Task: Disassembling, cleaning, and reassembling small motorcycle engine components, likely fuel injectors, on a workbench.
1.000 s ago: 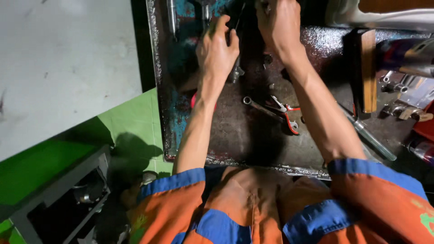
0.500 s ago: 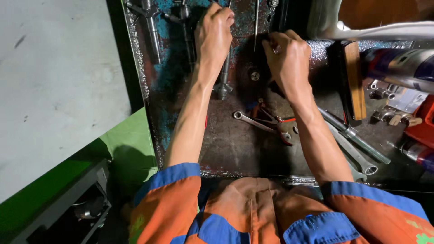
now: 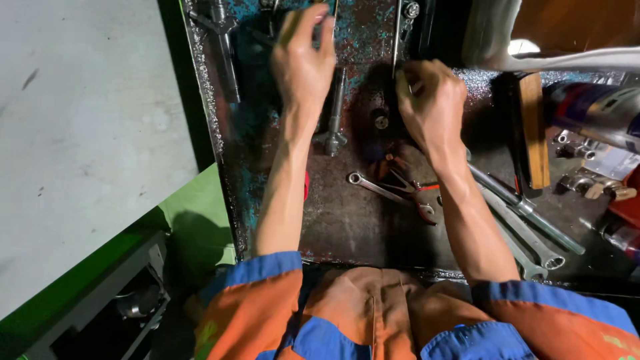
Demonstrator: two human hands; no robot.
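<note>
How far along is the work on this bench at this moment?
Nothing reads as finished. In hand: the left hand reaches over a long metal tool lying on the worn bench top, while the right hand is curled near a thin rod; the grip itself is hidden. Untouched: a small spanner, red-handled pliers and two long spanners beside the right forearm.

Left hand (image 3: pixel 303 63) and right hand (image 3: pixel 430 100) over a rusty tray (image 3: pixel 347 220) of wrenches (image 3: pixel 377 187).
</note>
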